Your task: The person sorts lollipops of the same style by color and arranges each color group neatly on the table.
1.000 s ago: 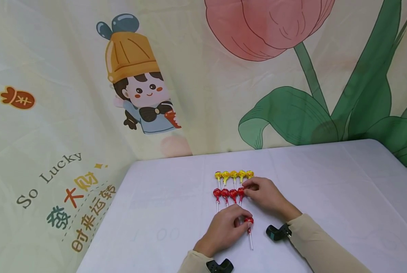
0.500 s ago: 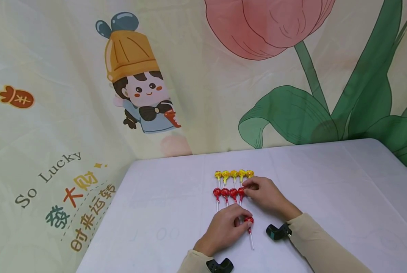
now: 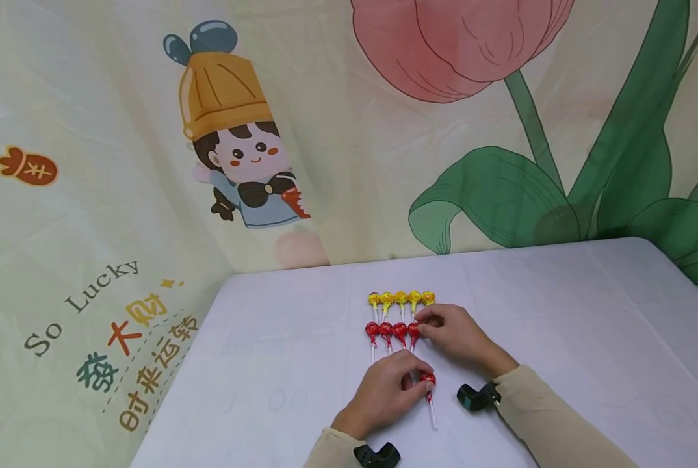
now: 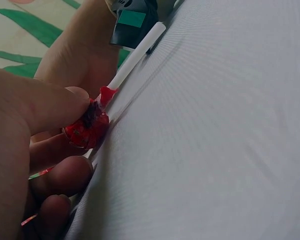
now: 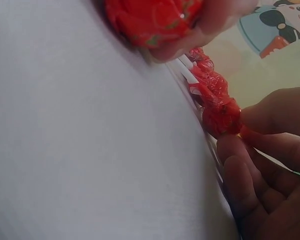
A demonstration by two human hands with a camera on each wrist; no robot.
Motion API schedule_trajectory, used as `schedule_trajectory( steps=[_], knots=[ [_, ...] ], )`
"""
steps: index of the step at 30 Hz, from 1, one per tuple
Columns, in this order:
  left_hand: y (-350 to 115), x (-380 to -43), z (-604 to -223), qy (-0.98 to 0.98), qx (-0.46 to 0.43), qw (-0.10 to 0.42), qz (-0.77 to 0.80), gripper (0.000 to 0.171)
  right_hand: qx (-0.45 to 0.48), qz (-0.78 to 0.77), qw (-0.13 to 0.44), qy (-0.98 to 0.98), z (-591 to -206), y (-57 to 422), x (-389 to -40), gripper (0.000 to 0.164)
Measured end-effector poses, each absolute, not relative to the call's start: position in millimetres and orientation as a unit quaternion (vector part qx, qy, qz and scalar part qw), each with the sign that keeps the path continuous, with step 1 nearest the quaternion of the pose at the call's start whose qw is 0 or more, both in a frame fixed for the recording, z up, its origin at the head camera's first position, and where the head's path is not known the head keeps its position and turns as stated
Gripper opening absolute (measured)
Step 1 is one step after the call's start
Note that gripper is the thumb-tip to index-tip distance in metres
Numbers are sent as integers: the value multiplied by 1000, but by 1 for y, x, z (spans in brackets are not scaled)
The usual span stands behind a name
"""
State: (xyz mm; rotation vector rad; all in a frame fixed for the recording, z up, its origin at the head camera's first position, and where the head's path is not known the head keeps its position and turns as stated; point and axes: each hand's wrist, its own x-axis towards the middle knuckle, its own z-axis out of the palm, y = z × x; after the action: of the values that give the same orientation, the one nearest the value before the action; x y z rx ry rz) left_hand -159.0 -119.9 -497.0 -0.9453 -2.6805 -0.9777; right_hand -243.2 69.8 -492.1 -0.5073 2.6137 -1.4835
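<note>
In the head view, several red-wrapped lollipops [image 3: 387,330] lie side by side in a row, sticks toward the person. My right hand [image 3: 459,335] is at the right end of that row, thumb and fingertips pinching the head of the last red lollipop [image 5: 222,117]. Closer to the person, my left hand [image 3: 384,390] pinches another red lollipop [image 4: 87,131] by its head between thumb and fingers. Its white stick [image 3: 433,416] points toward the person, low over the cloth. The left hand hides part of the row's sticks.
Behind the red row lies a row of several yellow lollipops [image 3: 401,298]; the right hand overlaps its right end. A white cloth [image 3: 279,364] covers the table. A printed curtain [image 3: 349,162] hangs along its back edge. Each wrist carries a black device [image 3: 478,398].
The stick of the lollipop in my left hand has swung slightly to the right. Both hands stay nearly in place, and the rows have not moved.
</note>
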Motion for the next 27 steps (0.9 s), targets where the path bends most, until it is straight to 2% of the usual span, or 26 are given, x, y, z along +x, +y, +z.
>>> schedule_trajectory(
  steps=[10,17,27],
  knots=[
    [-120,-159,-498,-883,-325,86,-328,12,-170,-491,47,853,-492,71,-243,14],
    [-121,-159,-500,-880,-307,80,-353,12,-158,-502,37,849,-492,72,-242,15],
    [-121,-162,-500,-857,-307,130,-392,9,-148,-521,13,840,-484,77,-237,16]
  ],
)
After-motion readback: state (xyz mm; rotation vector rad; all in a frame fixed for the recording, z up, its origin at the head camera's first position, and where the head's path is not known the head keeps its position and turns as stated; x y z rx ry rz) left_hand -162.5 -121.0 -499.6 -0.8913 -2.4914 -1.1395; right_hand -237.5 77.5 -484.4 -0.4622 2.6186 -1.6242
